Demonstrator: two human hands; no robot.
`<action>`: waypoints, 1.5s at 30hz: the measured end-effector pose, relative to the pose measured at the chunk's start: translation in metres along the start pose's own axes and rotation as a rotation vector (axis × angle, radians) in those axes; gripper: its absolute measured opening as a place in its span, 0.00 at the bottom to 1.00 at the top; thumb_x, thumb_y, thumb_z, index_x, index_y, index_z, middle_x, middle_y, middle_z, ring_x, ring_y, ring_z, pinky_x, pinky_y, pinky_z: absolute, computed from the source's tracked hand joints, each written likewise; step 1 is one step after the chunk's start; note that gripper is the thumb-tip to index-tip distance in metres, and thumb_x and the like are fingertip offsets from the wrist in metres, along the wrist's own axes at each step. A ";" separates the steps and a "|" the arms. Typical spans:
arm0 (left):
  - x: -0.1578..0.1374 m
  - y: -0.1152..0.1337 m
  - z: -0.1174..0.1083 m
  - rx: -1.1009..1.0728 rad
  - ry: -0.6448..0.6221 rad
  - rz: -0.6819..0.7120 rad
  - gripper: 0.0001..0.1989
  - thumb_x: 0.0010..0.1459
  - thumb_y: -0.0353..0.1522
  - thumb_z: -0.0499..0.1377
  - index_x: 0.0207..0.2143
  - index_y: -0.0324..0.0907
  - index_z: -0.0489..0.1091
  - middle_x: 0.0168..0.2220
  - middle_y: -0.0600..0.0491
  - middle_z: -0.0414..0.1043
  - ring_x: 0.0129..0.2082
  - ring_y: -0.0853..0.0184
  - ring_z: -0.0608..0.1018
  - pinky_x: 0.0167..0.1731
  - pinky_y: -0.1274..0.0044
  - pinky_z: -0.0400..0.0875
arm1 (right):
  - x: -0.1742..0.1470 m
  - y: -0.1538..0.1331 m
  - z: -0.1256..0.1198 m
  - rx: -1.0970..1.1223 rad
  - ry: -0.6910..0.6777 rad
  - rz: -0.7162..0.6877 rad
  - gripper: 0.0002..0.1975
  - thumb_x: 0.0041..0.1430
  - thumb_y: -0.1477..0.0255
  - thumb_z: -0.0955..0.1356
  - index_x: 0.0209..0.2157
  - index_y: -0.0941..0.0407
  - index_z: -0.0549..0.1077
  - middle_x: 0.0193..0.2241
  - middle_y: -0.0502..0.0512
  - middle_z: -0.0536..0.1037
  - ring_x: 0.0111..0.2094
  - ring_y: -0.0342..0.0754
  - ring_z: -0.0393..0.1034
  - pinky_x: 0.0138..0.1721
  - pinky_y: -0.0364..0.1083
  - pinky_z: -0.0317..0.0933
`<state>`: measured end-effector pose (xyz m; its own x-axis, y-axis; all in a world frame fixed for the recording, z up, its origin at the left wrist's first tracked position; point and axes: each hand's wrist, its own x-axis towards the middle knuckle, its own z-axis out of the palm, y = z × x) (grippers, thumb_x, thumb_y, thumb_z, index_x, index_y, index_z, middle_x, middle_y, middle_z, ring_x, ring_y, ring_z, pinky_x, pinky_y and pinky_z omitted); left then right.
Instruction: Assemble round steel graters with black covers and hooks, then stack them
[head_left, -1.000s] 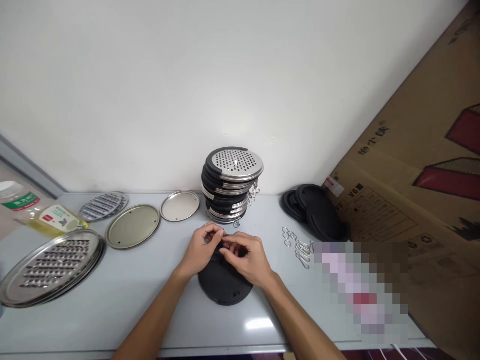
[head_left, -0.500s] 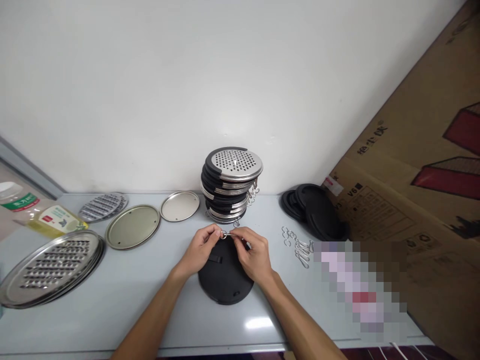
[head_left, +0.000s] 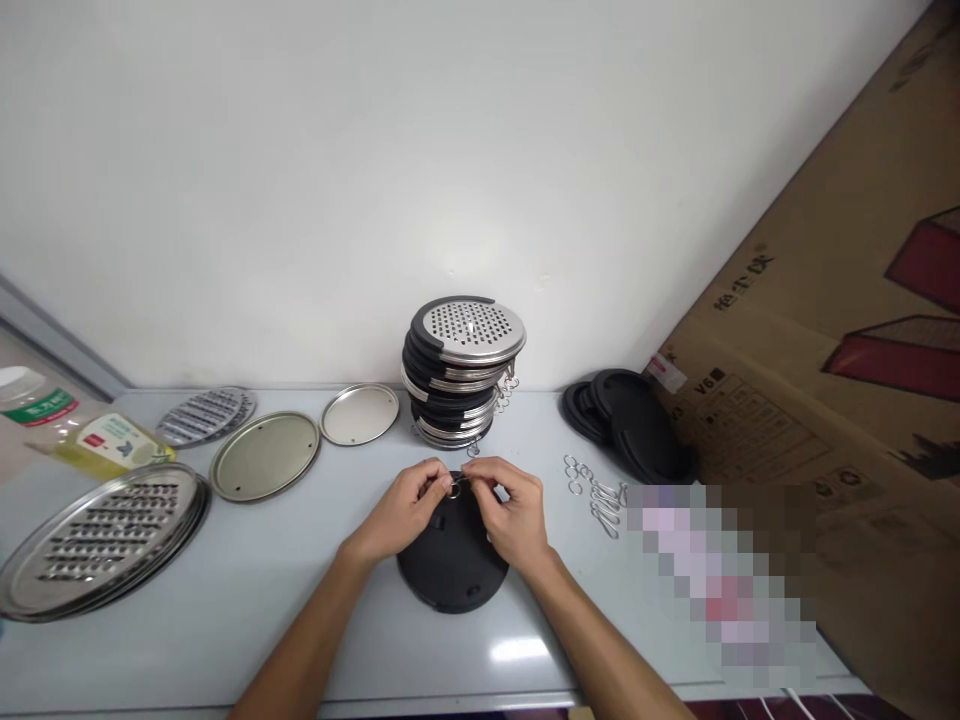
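A thin, shiny wire ring (head_left: 454,491) is pinched between thumb and forefinger of my left hand (head_left: 412,508), while my right hand (head_left: 511,508), fingertips nearly together, grips a slim metal piece (head_left: 463,479); whether the two are linked, I cannot tell. Both are over the far part of a matte black disc (head_left: 450,580), round and flat on the smooth grey table (head_left: 375,650). Room runs from its near rim to the front edge; loose wire rings and hooks (head_left: 604,510) lie rightward, a black-rimmed grater stack (head_left: 476,330) behind.

Probably a small workshop — bench (head_left: 360,640) with stacked graters (head_left: 459,382), loose metal clips (head_left: 604,512), large carton (head_left: 787,410).
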<state>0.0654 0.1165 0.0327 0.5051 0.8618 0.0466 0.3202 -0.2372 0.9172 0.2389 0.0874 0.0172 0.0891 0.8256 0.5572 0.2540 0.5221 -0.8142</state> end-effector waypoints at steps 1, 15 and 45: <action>0.000 0.000 0.000 0.005 -0.003 -0.002 0.16 0.67 0.42 0.49 0.30 0.42 0.61 0.27 0.59 0.57 0.29 0.69 0.63 0.32 0.78 0.59 | 0.000 -0.001 0.000 0.005 0.001 0.023 0.10 0.59 0.79 0.66 0.34 0.54 0.79 0.32 0.53 0.81 0.30 0.45 0.74 0.33 0.43 0.67; -0.002 0.004 0.002 -0.120 0.019 -0.010 0.10 0.61 0.39 0.58 0.33 0.41 0.67 0.27 0.58 0.64 0.28 0.71 0.67 0.31 0.79 0.63 | 0.006 -0.002 0.000 0.103 0.050 0.296 0.03 0.54 0.74 0.68 0.30 0.57 0.75 0.21 0.48 0.74 0.22 0.42 0.66 0.25 0.41 0.61; 0.001 -0.012 0.009 0.554 0.342 0.517 0.09 0.63 0.26 0.55 0.37 0.44 0.75 0.33 0.52 0.79 0.35 0.66 0.78 0.37 0.74 0.72 | 0.001 0.003 0.002 0.064 0.082 0.320 0.02 0.49 0.76 0.68 0.28 0.56 0.74 0.19 0.45 0.72 0.21 0.41 0.65 0.24 0.40 0.60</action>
<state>0.0687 0.1161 0.0182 0.4536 0.6513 0.6083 0.5082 -0.7498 0.4237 0.2380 0.0905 0.0154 0.2323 0.9312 0.2811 0.1403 0.2539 -0.9570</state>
